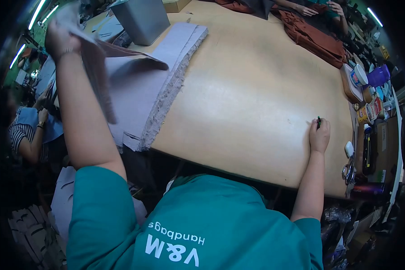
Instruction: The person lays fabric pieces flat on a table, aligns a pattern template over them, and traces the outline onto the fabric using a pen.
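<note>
Grey sheet (96, 67) hangs from the closed left grip (63, 42), upper left, apparently raised clear of the stack (141, 85); right grip (320, 135), mid-right, clasps a small green tool (319, 120).

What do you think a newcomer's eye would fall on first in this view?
Probably the lifted grey sheet, held up in the left hand by the ragged-edged stack on the table's left. Next, the teal shirt with upside-down white lettering at the bottom, and the right hand near the table's right side, holding a small green object.
</note>
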Demonstrator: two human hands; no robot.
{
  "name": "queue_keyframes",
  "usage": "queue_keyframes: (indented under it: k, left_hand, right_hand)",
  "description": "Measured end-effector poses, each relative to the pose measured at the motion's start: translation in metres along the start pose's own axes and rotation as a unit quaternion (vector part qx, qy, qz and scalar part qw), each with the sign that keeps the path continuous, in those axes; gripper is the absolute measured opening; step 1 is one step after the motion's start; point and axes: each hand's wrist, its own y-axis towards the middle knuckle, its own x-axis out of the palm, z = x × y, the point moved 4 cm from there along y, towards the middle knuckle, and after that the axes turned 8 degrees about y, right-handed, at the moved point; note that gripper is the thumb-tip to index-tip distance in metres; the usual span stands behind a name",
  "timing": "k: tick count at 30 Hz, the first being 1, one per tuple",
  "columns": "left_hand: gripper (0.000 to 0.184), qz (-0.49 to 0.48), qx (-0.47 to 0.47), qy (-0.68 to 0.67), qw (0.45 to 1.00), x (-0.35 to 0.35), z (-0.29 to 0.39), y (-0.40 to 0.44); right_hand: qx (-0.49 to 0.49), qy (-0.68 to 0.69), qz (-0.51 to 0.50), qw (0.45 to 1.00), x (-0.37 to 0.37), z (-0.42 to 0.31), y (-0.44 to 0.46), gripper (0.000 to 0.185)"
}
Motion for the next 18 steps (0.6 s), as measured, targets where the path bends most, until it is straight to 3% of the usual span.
queue_keyframes:
  k: [3,7,9,11,14,16,17,18]
  left_hand:
    - [0.026,-0.058,0.114,0.051,0.99,0.081,0.026,-0.037]
    - [0.025,-0.113,0.24,0.209,0.941,0.214,0.019,-0.159]
    - [0.026,-0.173,0.339,0.314,0.87,0.263,0.002,-0.241]
    - [0.025,-0.204,0.508,0.328,0.77,0.288,-0.012,-0.326]
    - [0.023,-0.448,0.317,0.169,0.819,0.248,0.003,-0.323]
    - [0.021,-0.592,0.167,0.05,0.787,0.209,0.0,-0.308]
    - [0.019,-0.532,0.101,-0.025,0.84,0.197,-0.03,-0.278]
    - [0.019,-0.453,0.086,0.012,0.887,0.175,-0.054,-0.242]
  right_hand:
    - [-0.008,-0.003,-0.002,1.0,-0.003,-0.002,-0.001,0.015]
    - [-0.028,0.007,0.007,1.0,-0.002,-0.001,0.0,0.014]
    - [-0.04,0.03,0.011,0.999,-0.003,0.001,-0.003,0.014]
    - [-0.04,0.065,0.021,0.997,-0.006,0.003,-0.001,0.015]
    - [0.089,0.147,0.03,0.985,-0.006,0.014,0.0,0.02]
    - [0.155,0.173,0.011,0.973,-0.01,0.008,0.003,0.034]
    - [0.172,0.19,0.008,0.967,-0.009,0.002,0.004,0.037]
    - [0.191,0.206,0.007,0.96,-0.008,-0.004,0.005,0.041]
